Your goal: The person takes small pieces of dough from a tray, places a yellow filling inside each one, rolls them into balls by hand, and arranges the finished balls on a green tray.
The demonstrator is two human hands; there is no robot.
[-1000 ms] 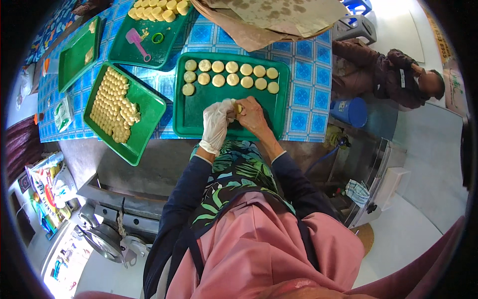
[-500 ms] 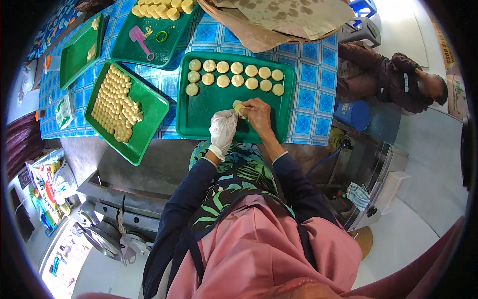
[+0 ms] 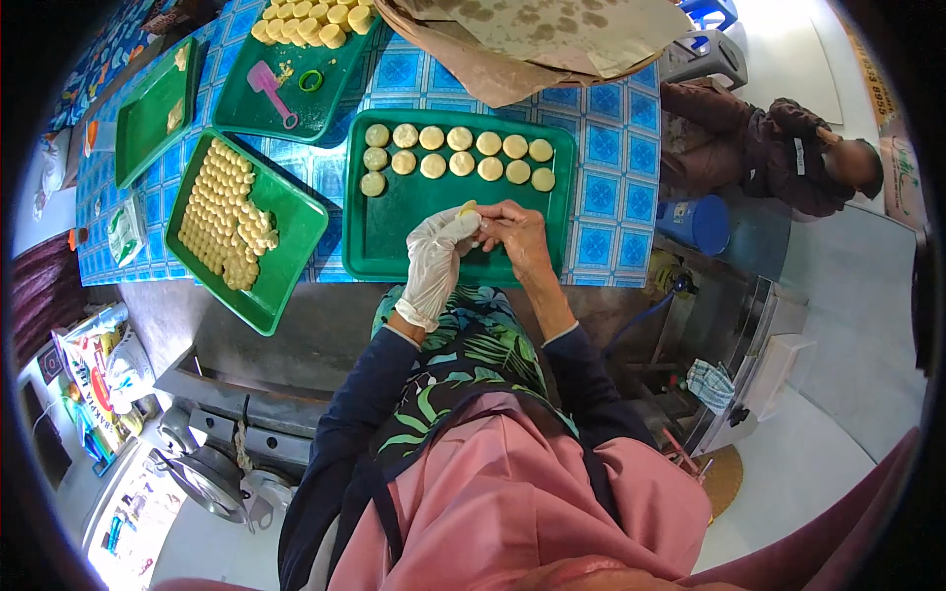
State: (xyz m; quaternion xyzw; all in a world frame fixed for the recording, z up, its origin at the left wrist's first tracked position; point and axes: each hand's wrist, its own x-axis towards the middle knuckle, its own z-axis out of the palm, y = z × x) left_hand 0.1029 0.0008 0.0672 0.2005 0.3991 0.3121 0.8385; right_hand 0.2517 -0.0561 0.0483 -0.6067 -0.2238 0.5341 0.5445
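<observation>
Over the near part of a green tray [image 3: 394,236], my two hands meet around a small piece of yellow dough [image 3: 467,208]. Only a bit of the dough shows at the fingertips. My left hand [image 3: 434,258], in a white disposable glove, is closed on it. The bare fingers of my right hand [image 3: 519,239] are bent and press against the same piece from the right. Behind the hands, round flat dough pieces [image 3: 461,163] lie in rows along the tray's far half, with a third piece in the leftmost column.
To the left, a tilted green tray [image 3: 286,251] holds many small dough balls [image 3: 219,202]. Farther back, another tray [image 3: 330,108] carries thick yellow rounds [image 3: 333,35], a pink scraper [image 3: 266,84] and a green ring [image 3: 310,81]. A person [image 3: 788,148] sits at the right.
Both hands have turned, and the gloved fingers now cover more of the dough. My right fingers have curled in against the left hand. The whole view has shifted slightly.
</observation>
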